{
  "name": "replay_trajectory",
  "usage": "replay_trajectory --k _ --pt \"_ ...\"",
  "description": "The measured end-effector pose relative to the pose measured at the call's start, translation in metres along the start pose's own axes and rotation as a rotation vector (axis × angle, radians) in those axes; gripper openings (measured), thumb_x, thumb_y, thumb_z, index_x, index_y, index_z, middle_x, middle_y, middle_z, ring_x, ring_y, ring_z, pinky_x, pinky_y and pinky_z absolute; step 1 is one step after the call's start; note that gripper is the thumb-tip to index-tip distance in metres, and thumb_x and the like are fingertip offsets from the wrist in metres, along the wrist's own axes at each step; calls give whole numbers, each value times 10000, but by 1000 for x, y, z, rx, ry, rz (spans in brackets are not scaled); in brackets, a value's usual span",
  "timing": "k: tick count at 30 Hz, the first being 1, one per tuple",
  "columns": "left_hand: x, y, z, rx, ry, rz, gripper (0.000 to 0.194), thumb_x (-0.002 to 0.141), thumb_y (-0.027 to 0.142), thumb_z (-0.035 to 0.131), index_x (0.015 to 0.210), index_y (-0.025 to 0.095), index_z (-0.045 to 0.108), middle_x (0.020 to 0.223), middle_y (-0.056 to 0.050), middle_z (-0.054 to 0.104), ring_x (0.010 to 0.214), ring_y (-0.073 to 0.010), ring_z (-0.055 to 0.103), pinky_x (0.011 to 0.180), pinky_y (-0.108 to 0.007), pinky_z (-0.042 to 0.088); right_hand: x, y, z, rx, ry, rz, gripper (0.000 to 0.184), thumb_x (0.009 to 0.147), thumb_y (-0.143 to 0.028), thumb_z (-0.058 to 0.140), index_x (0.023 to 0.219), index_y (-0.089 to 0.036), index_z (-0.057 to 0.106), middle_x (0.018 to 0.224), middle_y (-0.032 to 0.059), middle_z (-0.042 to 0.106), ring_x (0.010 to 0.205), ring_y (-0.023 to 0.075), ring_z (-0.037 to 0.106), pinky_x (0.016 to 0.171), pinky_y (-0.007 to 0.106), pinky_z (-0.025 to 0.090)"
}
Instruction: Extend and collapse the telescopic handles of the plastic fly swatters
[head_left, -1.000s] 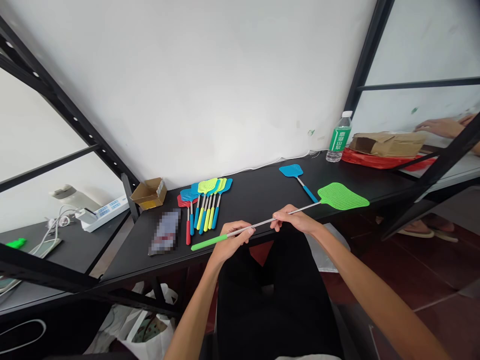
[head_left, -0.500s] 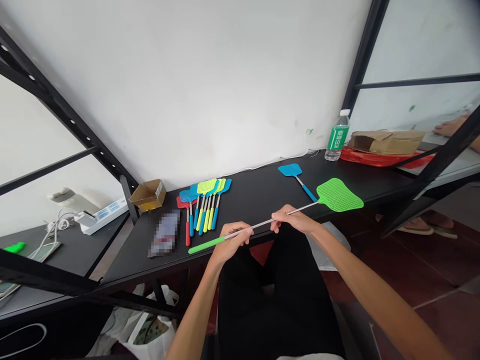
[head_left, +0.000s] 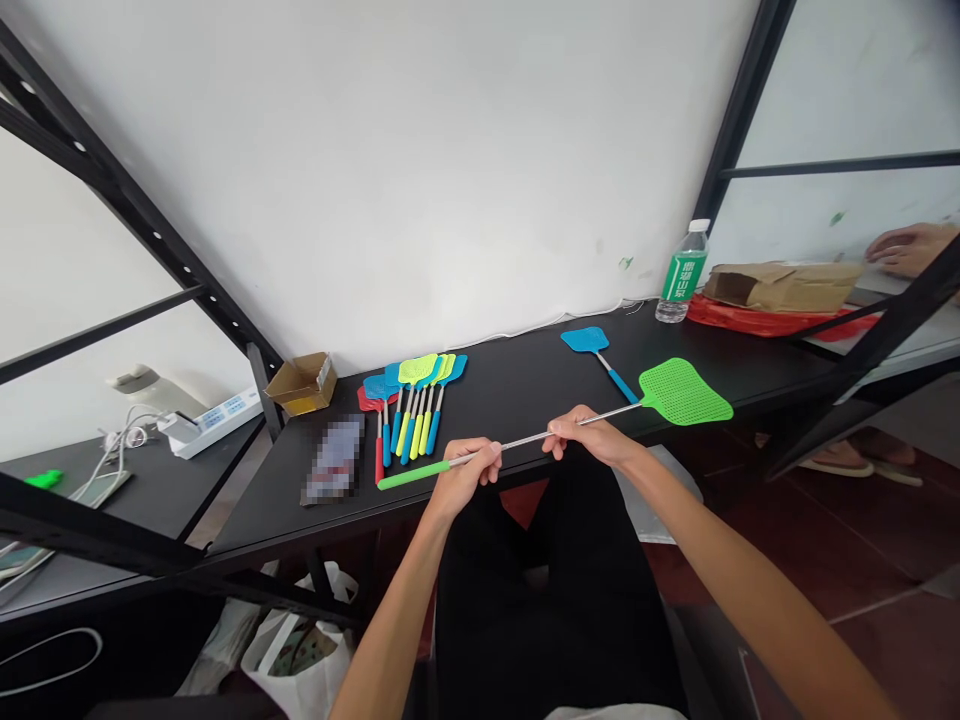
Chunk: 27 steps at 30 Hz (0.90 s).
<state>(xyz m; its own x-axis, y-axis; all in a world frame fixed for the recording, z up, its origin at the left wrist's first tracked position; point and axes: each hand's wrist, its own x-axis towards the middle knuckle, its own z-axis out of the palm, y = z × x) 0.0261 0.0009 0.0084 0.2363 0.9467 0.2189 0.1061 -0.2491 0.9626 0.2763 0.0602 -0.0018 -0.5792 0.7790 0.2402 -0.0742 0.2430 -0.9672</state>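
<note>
The person's left hand and right hand hold a green fly swatter across the front edge of the black worktop. The left fingers are clamped on its metal shaft just beside the green handle; the right fingers pinch the same shaft nearer the mesh head, which points to the right. Past the handle lies an overlapping row of blue and yellow swatters, with a red swatter at its left end; the red grip meets the green handle's tip in view, though whether they touch cannot be told. A lone blue swatter lies beyond the shaft, its grip slanting towards it. To the left are a pixelated packet, an open cardboard box and, past a frame post, a white power strip. At the far right a green-labelled bottle stands upright beside red plastic under torn cardboard, with another person's hand near it.
</note>
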Motion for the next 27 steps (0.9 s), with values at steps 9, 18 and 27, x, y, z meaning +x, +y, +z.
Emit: replay_trajectory --k 9,18,27 --pt "1 -9 -3 -69 67 -19 414 896 397 603 560 155 598 449 13 514 428 -87 444 454 -226 286 0 3 -2 17 19 2 396 884 -512 665 816 -160 834 658 88 733 648 190 641 631 306 447" --pt "1 -9 -5 -77 111 -40 417 869 392 606 525 158 583 393 25 469 381 -73 393 431 -223 241 -1 4 -3 83 43 6 378 856 -498 705 798 -148 833 693 104 740 643 183 643 619 298 446" --pt "1 -14 -10 -108 72 -23 379 893 391 614 604 147 651 464 11 531 436 -78 438 458 -216 312 0 7 -3 73 66 26 363 855 -488 718 759 -154 825 699 105 746 632 180 641 624 302 462"
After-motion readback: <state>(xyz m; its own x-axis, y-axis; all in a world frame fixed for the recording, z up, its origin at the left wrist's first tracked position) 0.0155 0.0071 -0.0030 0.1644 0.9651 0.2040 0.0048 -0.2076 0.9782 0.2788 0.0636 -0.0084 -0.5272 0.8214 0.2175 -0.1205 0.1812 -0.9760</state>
